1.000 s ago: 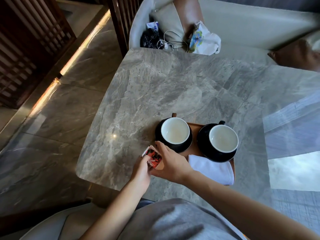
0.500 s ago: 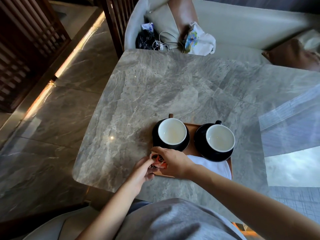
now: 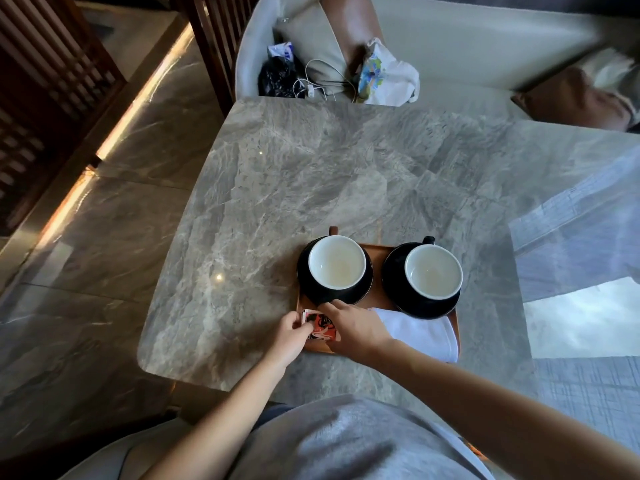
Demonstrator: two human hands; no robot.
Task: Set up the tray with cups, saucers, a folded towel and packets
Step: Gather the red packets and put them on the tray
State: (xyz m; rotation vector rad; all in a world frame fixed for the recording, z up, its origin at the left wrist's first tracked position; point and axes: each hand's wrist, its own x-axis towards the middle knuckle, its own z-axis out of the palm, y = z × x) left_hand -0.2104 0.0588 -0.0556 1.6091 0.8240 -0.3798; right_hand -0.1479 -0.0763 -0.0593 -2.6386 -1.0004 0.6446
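Packets (image 3: 320, 326) lower, flat on tray (image 3: 378, 250)

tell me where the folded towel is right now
In the head view, the white folded towel lies on the tray's near right part, just in front of the right cup, beside the right hand.

Desk (image 3: 311, 174) bare far and left of tray (image 3: 377, 249). Tray crowded: two cups (image 3: 337, 266) across far half, towel (image 3: 422, 332) near right, packets (image 3: 320, 325) near left corner.
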